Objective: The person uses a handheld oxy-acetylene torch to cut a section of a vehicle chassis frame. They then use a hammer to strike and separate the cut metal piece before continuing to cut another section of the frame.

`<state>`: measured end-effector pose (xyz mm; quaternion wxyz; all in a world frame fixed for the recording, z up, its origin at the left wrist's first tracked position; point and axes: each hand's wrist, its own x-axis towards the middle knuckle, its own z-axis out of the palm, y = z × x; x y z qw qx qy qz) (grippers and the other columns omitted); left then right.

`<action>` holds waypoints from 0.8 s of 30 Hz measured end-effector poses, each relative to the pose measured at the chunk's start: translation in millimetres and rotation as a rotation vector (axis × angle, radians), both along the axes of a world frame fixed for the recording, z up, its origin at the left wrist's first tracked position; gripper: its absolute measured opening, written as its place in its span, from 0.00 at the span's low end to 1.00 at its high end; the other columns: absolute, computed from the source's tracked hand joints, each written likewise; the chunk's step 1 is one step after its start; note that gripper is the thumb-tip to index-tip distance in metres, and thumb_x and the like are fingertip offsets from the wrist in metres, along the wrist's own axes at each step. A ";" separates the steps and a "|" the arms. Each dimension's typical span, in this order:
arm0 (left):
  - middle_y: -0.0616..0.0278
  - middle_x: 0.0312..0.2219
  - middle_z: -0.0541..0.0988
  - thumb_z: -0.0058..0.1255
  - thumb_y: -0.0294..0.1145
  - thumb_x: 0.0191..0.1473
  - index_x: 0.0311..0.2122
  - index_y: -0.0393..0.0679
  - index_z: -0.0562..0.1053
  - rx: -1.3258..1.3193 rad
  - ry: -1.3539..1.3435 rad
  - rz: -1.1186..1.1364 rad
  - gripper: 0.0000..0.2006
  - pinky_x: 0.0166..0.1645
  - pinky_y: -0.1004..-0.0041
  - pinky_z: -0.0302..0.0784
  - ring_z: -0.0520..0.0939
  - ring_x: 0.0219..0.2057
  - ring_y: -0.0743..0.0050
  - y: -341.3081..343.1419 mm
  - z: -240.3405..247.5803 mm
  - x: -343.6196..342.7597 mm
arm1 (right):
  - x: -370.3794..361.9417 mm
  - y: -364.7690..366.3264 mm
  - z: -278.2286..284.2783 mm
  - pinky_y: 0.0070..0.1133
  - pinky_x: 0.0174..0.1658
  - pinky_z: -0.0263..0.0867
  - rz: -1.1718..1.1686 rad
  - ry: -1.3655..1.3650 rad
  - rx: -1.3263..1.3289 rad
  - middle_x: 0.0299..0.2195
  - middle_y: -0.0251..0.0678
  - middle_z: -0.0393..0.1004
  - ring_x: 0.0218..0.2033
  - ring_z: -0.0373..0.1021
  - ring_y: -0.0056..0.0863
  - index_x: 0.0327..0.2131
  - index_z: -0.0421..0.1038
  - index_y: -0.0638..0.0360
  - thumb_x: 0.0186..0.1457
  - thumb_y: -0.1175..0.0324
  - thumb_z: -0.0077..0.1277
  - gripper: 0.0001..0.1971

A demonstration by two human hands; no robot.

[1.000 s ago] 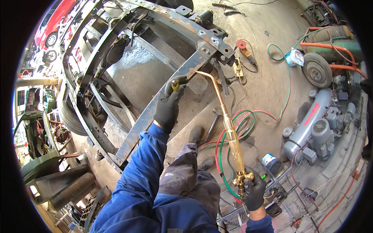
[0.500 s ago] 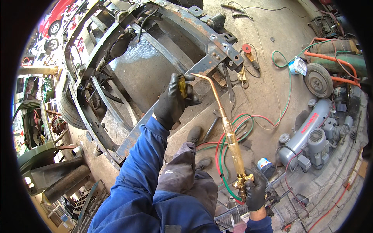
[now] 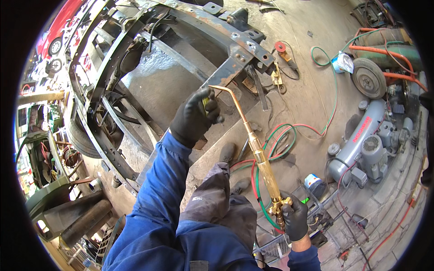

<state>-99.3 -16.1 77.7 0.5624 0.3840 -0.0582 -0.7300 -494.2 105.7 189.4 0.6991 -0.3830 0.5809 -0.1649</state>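
Note:
My left hand [image 3: 195, 116], in a black glove, is closed around a small yellow lighter [image 3: 206, 104]. The lighter's top is right by the bent copper tip of a brass gas torch [image 3: 266, 169]; whether they touch I cannot tell. No flame shows. My right hand [image 3: 296, 217], also gloved in black, grips the torch at its lower end, by the valve knobs. From there a red and a green hose [image 3: 258, 194] run off across the floor. Beyond my left hand lies a rusty steel vehicle frame [image 3: 237, 58].
An angle grinder [image 3: 285, 54] lies on the floor beyond the torch. At the right stand a grey air compressor [image 3: 361, 137] and an orange cylinder cart [image 3: 384, 49] with a wheel. A small white-and-blue tub [image 3: 314, 185] is near my right hand. Hoses loop over the concrete.
My left hand and the lighter have turned slightly, and the fingers wrap the lighter more closely beside the torch tip. The whole view has shifted a little. Both hands keep their hold.

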 end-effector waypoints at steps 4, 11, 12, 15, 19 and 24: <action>0.71 0.20 0.67 0.46 0.69 0.69 0.41 0.50 0.74 0.094 -0.144 -0.033 0.28 0.37 0.61 0.75 0.69 0.21 0.72 26.4 18.1 -25.2 | -0.3 6.3 -1.9 0.24 0.41 0.79 -0.061 -0.055 0.023 0.41 0.39 0.85 0.38 0.82 0.24 0.60 0.74 0.74 0.65 0.39 0.60 0.40; 0.75 0.21 0.64 0.47 0.60 0.72 0.41 0.52 0.74 0.096 -0.042 0.038 0.21 0.36 0.65 0.71 0.64 0.21 0.76 9.4 7.0 -16.0 | -7.8 19.3 -9.6 0.26 0.46 0.80 -0.030 -0.066 -0.051 0.44 0.41 0.85 0.41 0.82 0.27 0.61 0.73 0.75 0.66 0.44 0.60 0.38; 0.75 0.22 0.65 0.47 0.58 0.72 0.41 0.52 0.73 0.053 -0.048 0.030 0.19 0.36 0.65 0.71 0.65 0.21 0.76 9.6 7.6 -17.7 | -9.1 22.0 -9.9 0.26 0.46 0.80 -0.018 -0.060 -0.057 0.44 0.41 0.85 0.41 0.82 0.27 0.61 0.73 0.75 0.66 0.44 0.60 0.38; 0.73 0.25 0.67 0.49 0.53 0.72 0.40 0.51 0.72 -0.061 -0.283 -0.123 0.16 0.36 0.65 0.73 0.67 0.23 0.76 30.8 17.3 -33.7 | -12.7 31.2 -10.3 0.26 0.47 0.80 -0.051 -0.050 -0.039 0.44 0.40 0.85 0.42 0.82 0.26 0.61 0.73 0.74 0.66 0.43 0.60 0.38; 0.72 0.20 0.65 0.44 0.64 0.72 0.36 0.49 0.73 0.158 -0.045 -0.075 0.26 0.35 0.65 0.73 0.67 0.21 0.74 55.3 20.8 -53.8 | -17.7 41.1 -15.9 0.26 0.46 0.79 -0.112 -0.062 0.012 0.43 0.38 0.84 0.41 0.81 0.25 0.61 0.74 0.73 0.64 0.41 0.60 0.39; 0.74 0.19 0.61 0.38 0.65 0.74 0.36 0.49 0.77 0.117 0.014 -0.006 0.29 0.33 0.69 0.66 0.61 0.19 0.77 26.4 -3.4 -34.8 | -24.7 55.3 -23.8 0.25 0.45 0.79 -0.101 -0.084 -0.001 0.42 0.37 0.84 0.40 0.80 0.24 0.60 0.75 0.72 0.62 0.39 0.61 0.41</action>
